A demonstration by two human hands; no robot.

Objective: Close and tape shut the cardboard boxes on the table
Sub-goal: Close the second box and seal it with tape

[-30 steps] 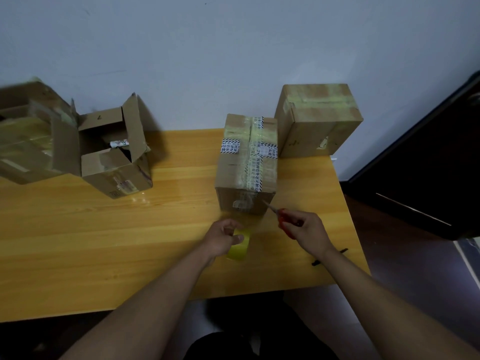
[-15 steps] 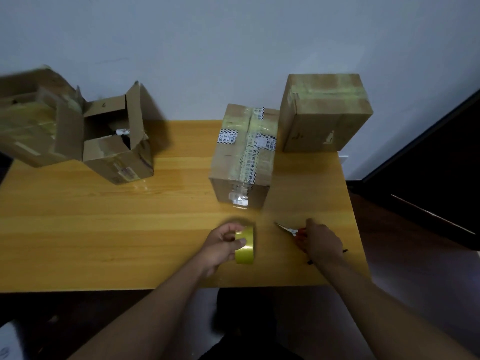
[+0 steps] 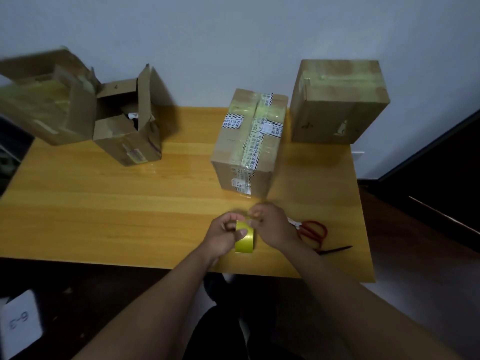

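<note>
Left hand (image 3: 223, 236) grips tape roll (image 3: 244, 237) lower centre, steadying it; right hand (image 3: 271, 224) pinches at its top edge, likely finding the tape end. Scissors (image 3: 310, 229) parked just right on desk (image 3: 104, 203). Open box (image 3: 130, 126) upper left awaits closing.

I'm looking down at a wooden table (image 3: 104, 216) with a glossy yellow-orange top, pushed up against a plain pale grey-blue wall (image 3: 207, 35). The light is dim and soft. On the right I see a dark door (image 3: 441, 162) standing beside the wall. The floor (image 3: 428, 268) under and around the table is dark. A white card (image 3: 19, 326) marked "6-3" lies low on the left.
</note>
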